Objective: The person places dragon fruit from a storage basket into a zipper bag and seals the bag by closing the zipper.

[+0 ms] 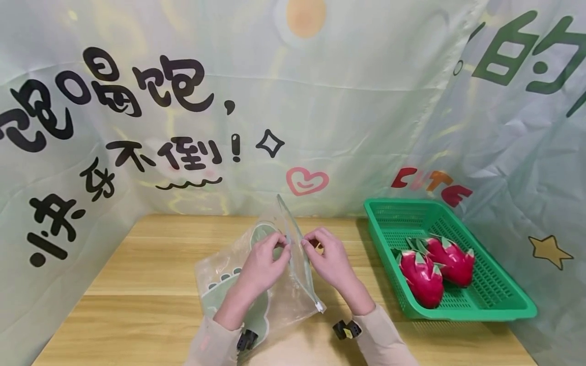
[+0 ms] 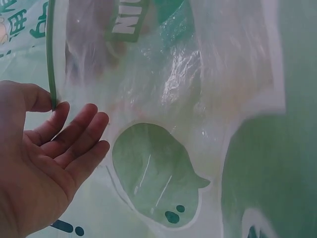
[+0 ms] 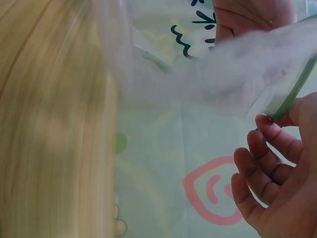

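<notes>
A clear zip bag with pale green printed shapes [image 1: 284,300] is held up at a tilt over the wooden table. My left hand [image 1: 264,259] pinches one side of its mouth between thumb and index finger; in the left wrist view the green zip edge [image 2: 51,59] runs into that pinch. Opposite it, my right hand [image 1: 331,256] pinches the other side of the mouth, its remaining fingers loosely bent in the right wrist view. Between the hands the two edges stand apart. A white slider [image 1: 319,306] sits at the near end of the zip.
To the right stands a green plastic basket [image 1: 496,305] holding two red dragon fruits [image 1: 421,279] with green tips. The wooden table [image 1: 137,284] lies under the bag. Printed cloth walls [image 1: 256,112] rise behind and at both sides.
</notes>
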Demonstrator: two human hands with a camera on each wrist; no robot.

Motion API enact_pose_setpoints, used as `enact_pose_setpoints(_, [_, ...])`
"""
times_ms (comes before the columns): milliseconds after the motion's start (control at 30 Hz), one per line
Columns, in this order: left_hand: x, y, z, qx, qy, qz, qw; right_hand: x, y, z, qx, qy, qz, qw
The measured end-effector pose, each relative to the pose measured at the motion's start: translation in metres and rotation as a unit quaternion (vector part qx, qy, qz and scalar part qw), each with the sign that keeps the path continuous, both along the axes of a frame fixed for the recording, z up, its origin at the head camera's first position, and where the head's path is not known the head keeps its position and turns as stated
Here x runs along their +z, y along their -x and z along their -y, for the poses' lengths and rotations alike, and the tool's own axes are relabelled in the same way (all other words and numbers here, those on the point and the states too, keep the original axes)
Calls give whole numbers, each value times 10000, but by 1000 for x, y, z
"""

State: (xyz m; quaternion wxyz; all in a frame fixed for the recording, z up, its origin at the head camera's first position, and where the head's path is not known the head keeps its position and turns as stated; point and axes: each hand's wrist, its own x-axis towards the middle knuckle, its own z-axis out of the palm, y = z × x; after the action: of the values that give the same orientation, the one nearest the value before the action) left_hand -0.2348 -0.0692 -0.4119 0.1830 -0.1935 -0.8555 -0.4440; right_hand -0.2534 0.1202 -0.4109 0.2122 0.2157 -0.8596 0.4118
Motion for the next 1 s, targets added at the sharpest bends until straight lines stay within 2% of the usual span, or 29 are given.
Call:
enact_pose_setpoints(400, [14, -2, 16, 172, -213, -65, 9996, 8, 4, -17, -378, 366, 48, 9986])
enact_pose_setpoints(567, [19, -1, 26, 249, -350, -14, 9991, 10, 6, -26, -487, 404, -64, 9980])
enact_pose_setpoints(1000, [22, 2, 49, 571, -476, 195, 9970, 17, 7, -42, -677, 363, -23, 9970])
